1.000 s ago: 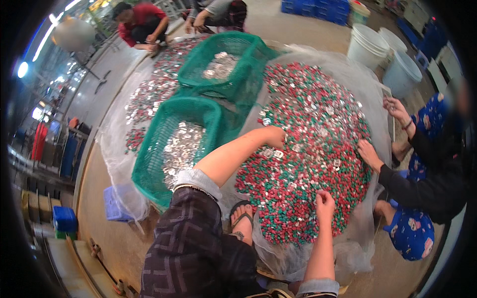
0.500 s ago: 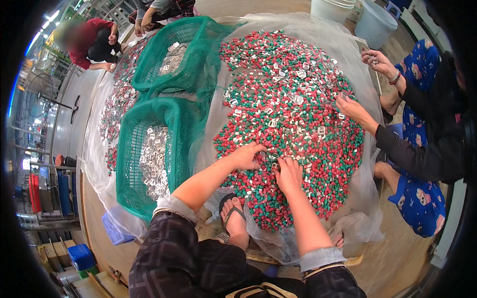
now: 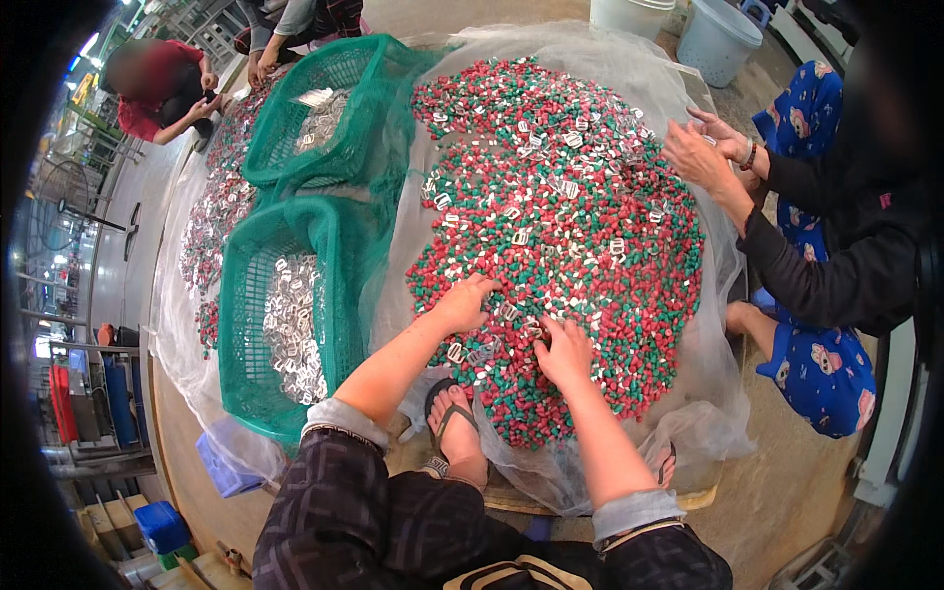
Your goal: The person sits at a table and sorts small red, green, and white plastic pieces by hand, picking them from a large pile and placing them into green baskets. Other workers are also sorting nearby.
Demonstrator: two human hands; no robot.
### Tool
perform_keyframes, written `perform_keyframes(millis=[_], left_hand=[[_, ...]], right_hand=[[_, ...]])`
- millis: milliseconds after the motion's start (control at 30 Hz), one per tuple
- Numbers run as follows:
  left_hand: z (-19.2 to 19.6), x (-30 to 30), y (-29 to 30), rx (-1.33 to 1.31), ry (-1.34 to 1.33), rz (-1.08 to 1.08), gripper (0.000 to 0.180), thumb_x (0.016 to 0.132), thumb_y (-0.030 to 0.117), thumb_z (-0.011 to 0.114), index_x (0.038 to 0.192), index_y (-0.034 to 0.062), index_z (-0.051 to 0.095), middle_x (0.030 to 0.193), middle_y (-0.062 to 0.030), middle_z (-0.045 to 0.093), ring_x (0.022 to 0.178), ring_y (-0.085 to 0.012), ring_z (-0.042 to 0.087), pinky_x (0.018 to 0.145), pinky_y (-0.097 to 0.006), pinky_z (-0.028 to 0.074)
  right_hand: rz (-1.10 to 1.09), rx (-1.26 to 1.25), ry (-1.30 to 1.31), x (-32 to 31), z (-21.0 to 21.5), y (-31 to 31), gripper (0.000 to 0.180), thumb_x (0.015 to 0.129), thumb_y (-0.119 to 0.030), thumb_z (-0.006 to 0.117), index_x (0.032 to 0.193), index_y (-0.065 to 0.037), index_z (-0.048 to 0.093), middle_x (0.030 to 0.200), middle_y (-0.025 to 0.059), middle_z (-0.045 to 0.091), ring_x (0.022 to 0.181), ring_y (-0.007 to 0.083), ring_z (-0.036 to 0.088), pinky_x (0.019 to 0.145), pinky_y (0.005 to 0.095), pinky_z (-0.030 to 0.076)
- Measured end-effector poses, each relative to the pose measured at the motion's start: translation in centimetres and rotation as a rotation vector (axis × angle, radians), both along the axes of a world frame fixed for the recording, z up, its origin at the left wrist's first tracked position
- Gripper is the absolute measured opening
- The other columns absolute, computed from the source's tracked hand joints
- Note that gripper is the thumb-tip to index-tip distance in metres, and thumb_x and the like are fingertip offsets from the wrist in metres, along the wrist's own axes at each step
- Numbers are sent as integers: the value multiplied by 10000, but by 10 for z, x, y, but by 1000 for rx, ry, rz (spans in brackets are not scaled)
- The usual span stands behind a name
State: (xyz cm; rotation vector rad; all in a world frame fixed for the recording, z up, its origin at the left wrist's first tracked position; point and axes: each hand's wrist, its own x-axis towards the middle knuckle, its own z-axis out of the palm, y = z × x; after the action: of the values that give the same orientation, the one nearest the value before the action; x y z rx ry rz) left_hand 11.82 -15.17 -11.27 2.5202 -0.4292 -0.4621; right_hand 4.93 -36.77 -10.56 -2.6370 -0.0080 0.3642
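Note:
Both hands work in a broad heap of small red, green and white pellets [image 3: 590, 285] with silver buckles mixed in. My left hand [image 3: 460, 304] rests on the near left part of the heap, its fingers bent but apart. My right hand [image 3: 565, 352] touches the pellets a little to the right, with fingers spread and nothing visibly held. Between the two hands lies a silver buckle [image 3: 508, 312]. Another buckle [image 3: 455, 352] lies below my left hand. The pellets hide some of my fingertips.
On the left, a green basket [image 3: 236, 339] holds many silver buckles, and a second green basket [image 3: 261, 147] stands beyond it. Pale netting [image 3: 723, 256] lies under the heap. At the right, a co-worker's hands [image 3: 713, 157] are above the heap's edge. Other people crouch at the far left.
My left hand has shifted slightly left on the heap, and buckles now show between and beside my hands. The co-worker's two hands at the right have come together.

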Motion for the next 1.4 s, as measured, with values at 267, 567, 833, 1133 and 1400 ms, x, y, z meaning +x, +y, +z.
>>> perform_keyframes(millis=[267, 567, 833, 1133, 1400], left_hand=[[-4, 0, 12, -215, 283, -4, 333, 656, 73, 721, 976, 77, 629, 884, -97, 633, 856, -237, 618, 767, -343, 487], [3, 6, 8, -609, 612, 317, 162, 706, 61, 682, 846, 14, 614, 751, -47, 648, 685, -134, 618, 645, -294, 503], [22, -2, -24, -159, 232, 127, 356, 659, 141, 724, 1005, 136, 641, 785, -85, 637, 759, -206, 626, 716, -329, 497], [11, -11, -30, -17, 12, 51, 252, 662, 140, 736, 861, 92, 589, 694, -85, 608, 678, -227, 618, 614, -362, 480], [9, -2, -21, -373, 380, 224, 209, 705, 185, 733, 798, 58, 596, 609, -1, 531, 560, -91, 486, 534, -264, 408]], right_hand=[[21, 18, -60, 0, -2, 7, 276, 692, -257, 730, 889, -129, 585, 944, 87, 513, 964, 269, 497, 825, 429, 380], [-241, 519, -16, 7, -8, -24, 306, 694, -230, 753, 644, -65, 500, 715, 60, 541, 637, 227, 534, 607, 335, 425], [-621, 1702, 588, 16, 21, -39, 50, 841, -110, 558, 801, -94, 531, 866, 126, 643, 763, 226, 621, 647, 307, 496], [-444, 1106, 303, 17, 1, -46, 210, 785, -120, 673, 668, -91, 502, 745, 14, 614, 661, 102, 586, 560, 247, 445], [-675, 1421, 419, 20, 25, -48, 129, 860, -160, 606, 856, -71, 512, 841, 69, 648, 766, 178, 650, 580, 258, 502]])
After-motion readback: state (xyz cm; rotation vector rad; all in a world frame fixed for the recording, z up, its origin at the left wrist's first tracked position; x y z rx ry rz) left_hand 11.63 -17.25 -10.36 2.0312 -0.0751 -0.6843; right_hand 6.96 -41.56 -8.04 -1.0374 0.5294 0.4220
